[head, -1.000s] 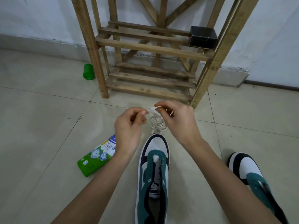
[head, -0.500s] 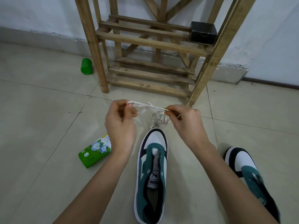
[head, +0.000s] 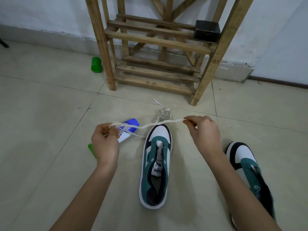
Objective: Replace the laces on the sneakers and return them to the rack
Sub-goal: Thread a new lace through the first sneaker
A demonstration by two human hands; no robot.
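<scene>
Two hands [head: 106, 144] [head: 204, 132] stretch flat white lace [head: 150, 125] — woven, taut.

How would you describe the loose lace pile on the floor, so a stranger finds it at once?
Start at the wooden rack against the wall. On the tiles between its front legs and the toe of the middle sneaker lies a tangled lace pile. Unlike the stretched lace, no hand touches it.

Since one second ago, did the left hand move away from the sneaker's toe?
Yes. The left hand moved left, away from the sneaker, stretching the lace.
</scene>
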